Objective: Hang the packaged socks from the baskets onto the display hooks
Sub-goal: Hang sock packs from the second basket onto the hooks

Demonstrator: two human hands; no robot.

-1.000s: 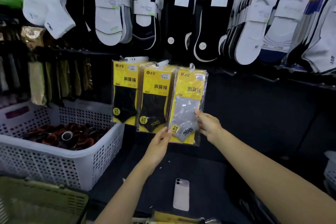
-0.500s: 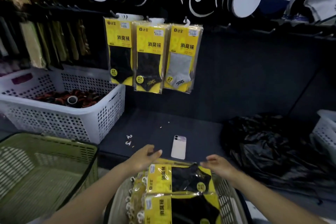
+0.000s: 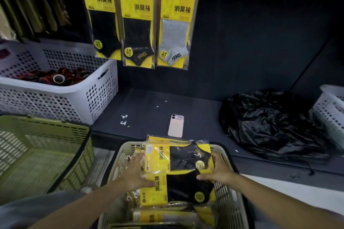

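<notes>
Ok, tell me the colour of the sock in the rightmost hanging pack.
Grey sock on a yellow card, clearest in the head view.

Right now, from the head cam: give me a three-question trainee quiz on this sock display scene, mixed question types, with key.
1. True or false: the pale smartphone lies inside the beige plastic basket.
2. How many yellow sock packs hang on the display hooks?
3. Multiple choice: the hanging pack with the grey sock is A) leftmost, B) middle, C) rightmost.

Key:
1. False; it lies on the dark shelf beyond the basket.
2. Three.
3. C. Both hands, left and right, grip the top black-sock pack in the basket.
</notes>
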